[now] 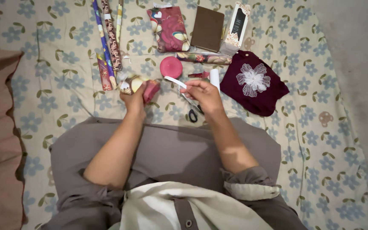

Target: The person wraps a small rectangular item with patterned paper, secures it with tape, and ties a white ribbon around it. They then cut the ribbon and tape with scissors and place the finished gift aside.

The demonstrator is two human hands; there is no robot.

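Head view: the person is sitting over a flowered sheet point(320, 85).
Left hand point(135, 100): fingers closing around a small wrapped parcel point(139, 85), at center.
Right hand point(205, 96): fingertips pinching a white tape strip point(175, 81).
Scissors point(192, 111): lying under the right hand.
Packages: patterned pouch point(169, 27), brown box point(208, 27) lying at 12 o'clock.
Paper rolls point(107, 42): lying at 11 o'clock.

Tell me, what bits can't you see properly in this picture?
Head view only:
- Small wrapped bundle: the left hand covers its underside.
- Scissors: blades hidden behind the right hand.
- Gift-wrap rolls: tops cut off by the upper edge.
- White strip: too small to tell tape from paper.
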